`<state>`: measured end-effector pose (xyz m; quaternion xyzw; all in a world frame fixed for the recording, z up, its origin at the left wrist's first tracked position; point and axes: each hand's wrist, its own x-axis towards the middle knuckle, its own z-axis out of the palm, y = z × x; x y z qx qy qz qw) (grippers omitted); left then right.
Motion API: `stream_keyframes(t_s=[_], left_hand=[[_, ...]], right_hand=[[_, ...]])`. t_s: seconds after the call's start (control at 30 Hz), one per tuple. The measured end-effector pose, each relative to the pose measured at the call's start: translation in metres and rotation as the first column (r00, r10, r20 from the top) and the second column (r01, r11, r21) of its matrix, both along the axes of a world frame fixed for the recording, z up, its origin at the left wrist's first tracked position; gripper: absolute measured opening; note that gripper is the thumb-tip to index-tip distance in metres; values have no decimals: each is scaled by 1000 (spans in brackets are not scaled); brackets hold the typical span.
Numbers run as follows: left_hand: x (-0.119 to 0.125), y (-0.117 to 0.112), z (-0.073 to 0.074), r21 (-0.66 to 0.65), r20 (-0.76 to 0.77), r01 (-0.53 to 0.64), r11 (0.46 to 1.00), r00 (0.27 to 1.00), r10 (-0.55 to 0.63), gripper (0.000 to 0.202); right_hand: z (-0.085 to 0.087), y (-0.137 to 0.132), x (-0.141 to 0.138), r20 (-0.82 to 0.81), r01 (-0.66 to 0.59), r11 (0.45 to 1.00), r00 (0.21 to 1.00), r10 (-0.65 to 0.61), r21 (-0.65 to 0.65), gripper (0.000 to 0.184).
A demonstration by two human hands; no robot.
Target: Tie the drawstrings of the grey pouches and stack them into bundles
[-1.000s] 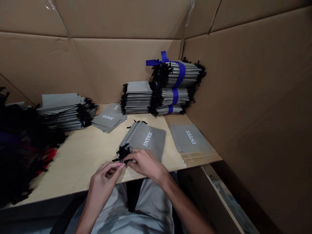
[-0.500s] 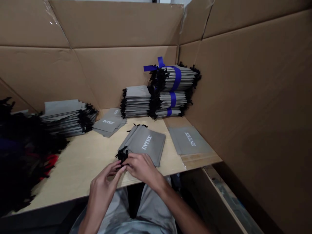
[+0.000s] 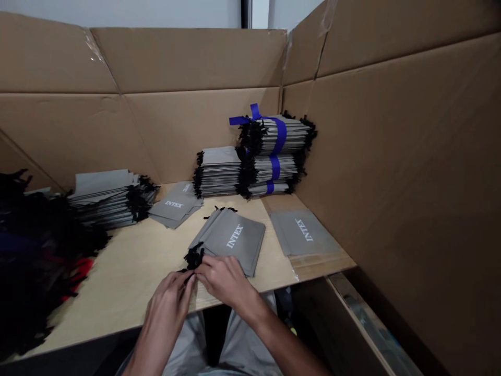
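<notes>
Head view: soft, light gray INTEX drawstring pouch (image 3: pixel 230 243) lies flat on the plywood bench (image 3: pixel 129 297), black cords (image 3: pixel 193 257) toward the person; take it by those cords. Right hand (image 3: pixel 225 282) pinches narrow at its neck; left hand (image 3: pixel 166 308) narrow beside, grip unclear. Three stacks (image 3: pixel 219 172), three blue straps (image 3: pixel 275 167), one sleeved pouch (image 3: pixel 303 232).

The grey drawstring pouch (image 3: pixel 230 243) is a matt, non-woven-looking cloth with white printed lettering, and its black cords (image 3: pixel 194 257) look dull and rough. The counter (image 3: pixel 117 308) is smooth, pale wood with a faint sheen. The cardboard walls (image 3: pixel 391 156) are matt brown, with glossy clear tape (image 3: pixel 94 47) on one seam. The blue ribbon (image 3: pixel 275 167) shines slightly.
</notes>
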<state>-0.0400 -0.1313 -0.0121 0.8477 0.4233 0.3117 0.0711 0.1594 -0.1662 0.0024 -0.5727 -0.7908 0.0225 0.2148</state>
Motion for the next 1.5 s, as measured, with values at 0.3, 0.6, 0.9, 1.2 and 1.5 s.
stream_keyframes(t_s=[0.3, 0.6, 0.9, 1.2, 1.5], left_hand=[[-1, 12, 13, 8, -169, 84, 996, 982, -81, 35], [-3, 22, 33, -131, -267, 101, 986, 954, -134, 25], [0, 12, 38, -210, -139, 92, 973, 983, -123, 21], [-19, 27, 32, -397, -95, 80, 914, 987, -128, 34], [-11, 66, 64, -602, 444, 100, 792, 866, 229, 45]], right_hand=[[-8, 5, -1, 95, -78, 992, 993, 69, 96, 8], [0, 30, 8, 240, -304, 946, 932, 270, 117, 9], [-5, 34, 9, 249, -384, 920, 901, 356, 73, 12], [-11, 22, 5, 235, -261, 958, 945, 228, 121, 4], [-8, -16, 3, 151, -127, 964, 984, 94, 234, 1]])
